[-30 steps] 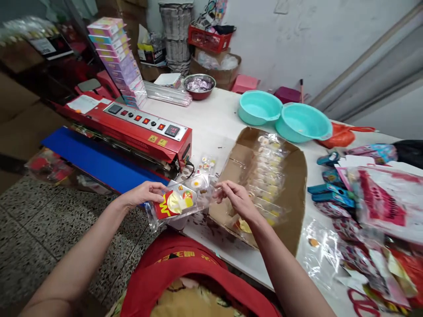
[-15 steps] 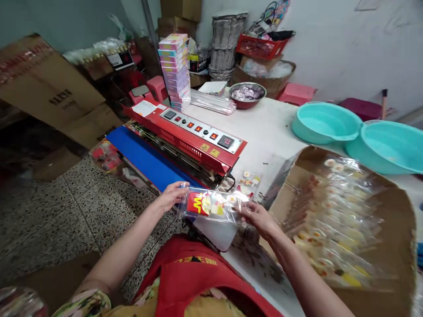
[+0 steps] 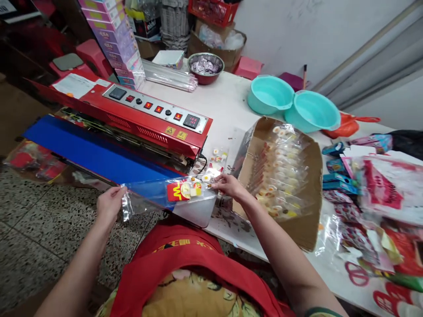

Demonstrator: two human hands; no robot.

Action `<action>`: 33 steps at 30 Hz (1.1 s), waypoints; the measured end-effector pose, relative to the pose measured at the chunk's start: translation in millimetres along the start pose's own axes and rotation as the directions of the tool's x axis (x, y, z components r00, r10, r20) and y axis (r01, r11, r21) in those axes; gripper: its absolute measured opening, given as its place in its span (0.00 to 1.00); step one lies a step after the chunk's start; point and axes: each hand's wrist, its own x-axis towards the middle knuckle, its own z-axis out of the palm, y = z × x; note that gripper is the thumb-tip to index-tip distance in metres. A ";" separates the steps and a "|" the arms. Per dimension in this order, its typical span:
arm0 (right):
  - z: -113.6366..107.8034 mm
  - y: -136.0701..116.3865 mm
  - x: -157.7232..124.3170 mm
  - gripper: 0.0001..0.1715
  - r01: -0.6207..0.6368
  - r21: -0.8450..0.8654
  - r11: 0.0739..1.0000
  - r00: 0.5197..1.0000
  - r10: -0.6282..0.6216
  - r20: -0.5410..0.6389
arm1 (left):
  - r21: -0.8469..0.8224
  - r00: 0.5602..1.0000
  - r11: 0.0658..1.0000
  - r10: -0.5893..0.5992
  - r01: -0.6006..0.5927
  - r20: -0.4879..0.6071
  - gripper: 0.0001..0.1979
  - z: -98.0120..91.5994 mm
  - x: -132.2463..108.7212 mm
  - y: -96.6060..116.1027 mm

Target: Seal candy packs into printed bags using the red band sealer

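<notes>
Blue belt [image 3: 95,156] runs along the front of the red machine [image 3: 132,121] on your left. Next, your left hand [image 3: 110,202]: fingers closed in a pinch on the upper left corner of the clear bag [image 3: 153,191]. Bag is stretched between your hands, over the belt's near right end and the grey plate [image 3: 196,211] (can't tell if it touches either). Inside, the red fries piece [image 3: 174,192] and other small food-shaped pieces sit toward your right; left stretch has only clear film. Your right hand [image 3: 229,187] has thumb and fingers closed on the bag's right end. To do this well: pull both ends evenly, just enough to flatten wrinkles; left end looks creased, so smooth it there. Level the bag so nothing slides left, and pinch film rather than pieces. Right of that, loose packet [image 3: 217,162] just beyond your right hand, then cardboard box [image 3: 307,215] with rows of filled packets [image 3: 280,167]; best not to brush them with your right forearm
</notes>
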 end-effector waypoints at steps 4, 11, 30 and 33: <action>6.3 -8.3 -20.9 0.34 0.321 -0.423 0.847 0.898 -0.414 -0.148 | 0.377 0.805 0.717 0.566 -0.586 0.176 0.33 21.5 -27.3 34.1; 51.0 -28.5 -37.4 0.19 0.525 -0.796 0.300 0.769 -0.567 0.293 | 0.210 0.414 0.402 0.534 -0.891 0.737 0.38 85.3 -62.6 68.8; 59.4 21.1 -38.8 0.39 0.339 -0.669 0.661 0.718 -0.642 -0.271 | 0.123 0.329 0.388 0.526 -0.913 0.784 0.29 78.9 -50.6 80.0; 63.9 33.7 -33.6 0.40 0.321 -0.564 0.761 0.782 -0.549 -0.296 | 0.046 0.200 0.309 0.489 -0.950 0.849 0.19 91.0 -41.1 103.6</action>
